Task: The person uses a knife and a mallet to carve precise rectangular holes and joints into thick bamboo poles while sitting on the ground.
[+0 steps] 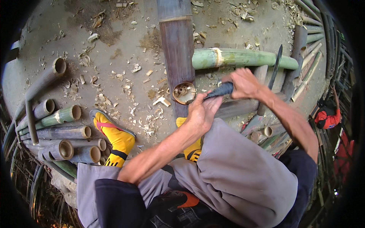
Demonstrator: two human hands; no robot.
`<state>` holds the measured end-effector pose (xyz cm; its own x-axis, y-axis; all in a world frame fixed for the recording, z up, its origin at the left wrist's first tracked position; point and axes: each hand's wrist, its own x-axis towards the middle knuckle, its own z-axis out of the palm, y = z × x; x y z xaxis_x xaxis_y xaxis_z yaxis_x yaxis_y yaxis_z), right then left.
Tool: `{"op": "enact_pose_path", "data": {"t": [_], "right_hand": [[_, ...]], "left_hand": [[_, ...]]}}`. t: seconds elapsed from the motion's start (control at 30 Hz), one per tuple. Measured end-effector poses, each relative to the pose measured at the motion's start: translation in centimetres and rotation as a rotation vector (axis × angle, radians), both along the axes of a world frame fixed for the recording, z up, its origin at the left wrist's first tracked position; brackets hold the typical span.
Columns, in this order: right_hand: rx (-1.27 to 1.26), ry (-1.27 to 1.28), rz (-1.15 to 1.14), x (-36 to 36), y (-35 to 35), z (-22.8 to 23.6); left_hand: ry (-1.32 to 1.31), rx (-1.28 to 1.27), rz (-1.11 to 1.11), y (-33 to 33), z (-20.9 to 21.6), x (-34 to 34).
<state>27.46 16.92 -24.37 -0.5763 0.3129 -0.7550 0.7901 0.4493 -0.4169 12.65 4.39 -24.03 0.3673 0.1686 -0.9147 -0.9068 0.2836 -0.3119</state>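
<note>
A dark, tapered tool handle [221, 91] lies between my two hands; its working end is hidden. My left hand [201, 114] is closed on its narrow end, with the fingers along the underside. At the thicker end, my right hand [245, 84] curls its fingers round the handle, slightly blurred. Just left of my left hand is the round open end of a brown bamboo pole [178, 53], with shavings inside. A green bamboo piece [247, 59] with a pale scraped ring lies beyond my right hand. Near my right wrist, a long dark blade [274, 72] stands at a slant.
Cut bamboo tubes [72, 133] are stacked at the left beside my sandalled foot [114, 131] in a yellow sock. Pale shavings [150, 123] litter the ground. More bamboo poles [313, 30] lie at the right, where another person in red [327, 118] shows.
</note>
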Motion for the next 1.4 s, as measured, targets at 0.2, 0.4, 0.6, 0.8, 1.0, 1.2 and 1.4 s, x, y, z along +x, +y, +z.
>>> {"op": "enact_pose_path", "data": {"t": [0.2,0.4,0.6,0.8,1.0,1.2,1.4], "right_hand": [[-0.176,0.130,-0.678,1.1,-13.2,0.9],[-0.380,-0.046,-0.854,-5.5,-17.9,4.3],[0.166,-0.042,0.369,-0.6,-2.9,5.8],[0.086,0.138,0.440,-1.3,1.0,4.0],[-0.300,0.112,-0.154,0.6,-7.1,2.3],[-0.514,-0.172,-1.146,-6.6,-18.4,3.1],[-0.334,0.008,-0.975,-4.9,-17.0,4.4]], "left_hand": [[-0.009,0.153,-0.772,-0.7,-0.7,-3.9],[0.100,0.261,-1.263,-0.6,-1.4,-7.8],[-0.181,0.402,0.015,-3.2,-1.1,-0.4],[-0.113,0.221,0.140,-2.8,0.2,0.8],[-0.019,0.147,-0.414,-2.6,0.5,-2.5],[-0.018,0.273,-1.176,-0.7,-1.2,-8.7],[-0.043,0.258,-1.313,-1.0,-0.6,-6.8]]}}
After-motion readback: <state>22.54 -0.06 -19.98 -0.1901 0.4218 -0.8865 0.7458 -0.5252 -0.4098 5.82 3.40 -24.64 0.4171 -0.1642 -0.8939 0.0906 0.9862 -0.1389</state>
